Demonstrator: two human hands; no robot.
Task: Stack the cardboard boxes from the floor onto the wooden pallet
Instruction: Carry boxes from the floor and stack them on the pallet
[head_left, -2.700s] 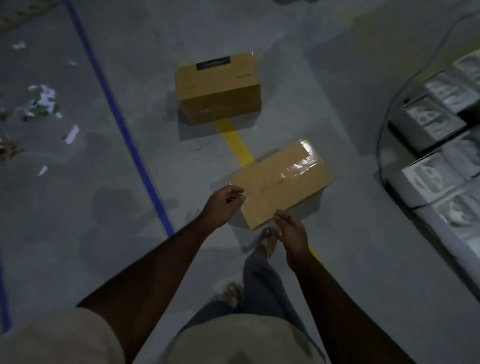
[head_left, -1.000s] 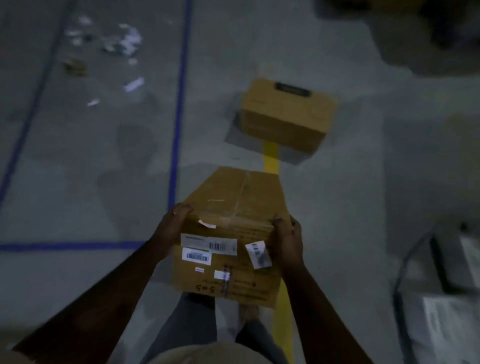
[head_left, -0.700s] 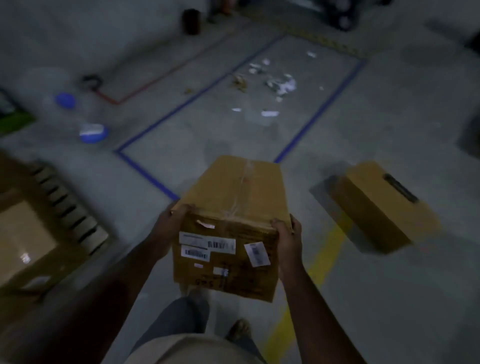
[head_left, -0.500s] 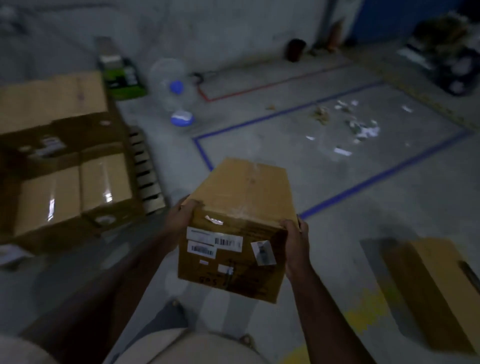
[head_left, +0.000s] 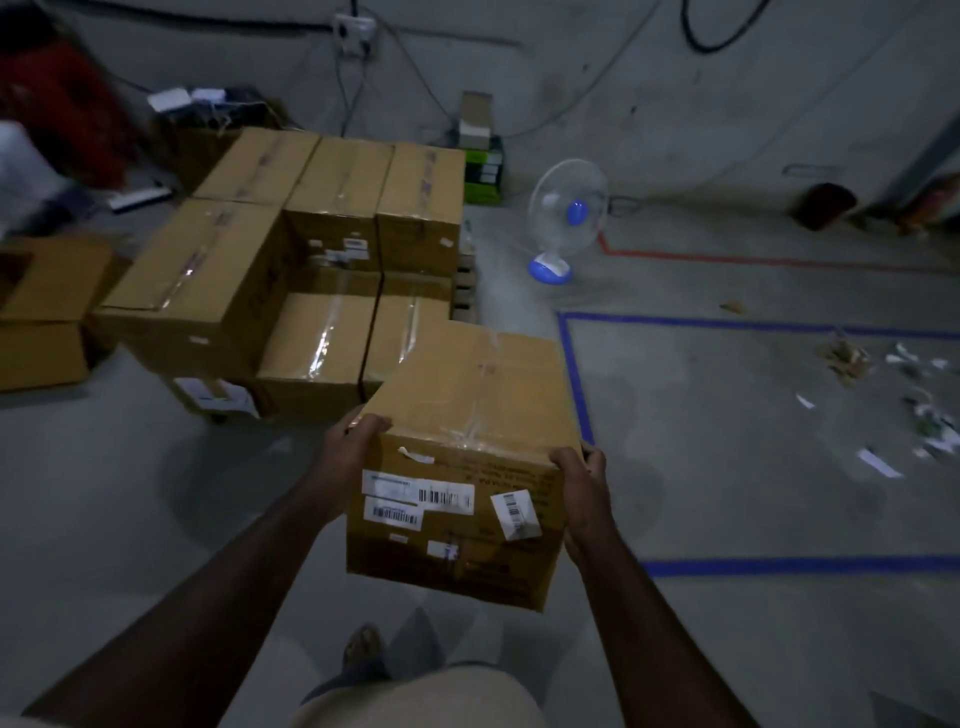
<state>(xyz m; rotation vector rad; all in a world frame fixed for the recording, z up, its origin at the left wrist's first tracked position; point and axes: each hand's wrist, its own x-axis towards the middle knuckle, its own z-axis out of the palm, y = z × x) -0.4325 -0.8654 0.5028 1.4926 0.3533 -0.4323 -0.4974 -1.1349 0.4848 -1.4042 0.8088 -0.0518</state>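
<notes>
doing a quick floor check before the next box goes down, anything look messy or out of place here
Yes. Torn paper and cardboard scraps lie scattered on the floor inside the blue tape lines, right of the carried box. A small label on that box's near face is peeling. The stacked boxes look squarely placed.

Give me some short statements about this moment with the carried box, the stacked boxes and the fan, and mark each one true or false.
1. Both hands hold the carried box, the left hand and the right hand at its near corners. True.
2. The carried box already rests on the stacked boxes. False: it is held in the air, in front of them.
3. The fan stands on the stack. False: it stands on the floor, to the right.
4. Barcode labels face the person. True.
</notes>
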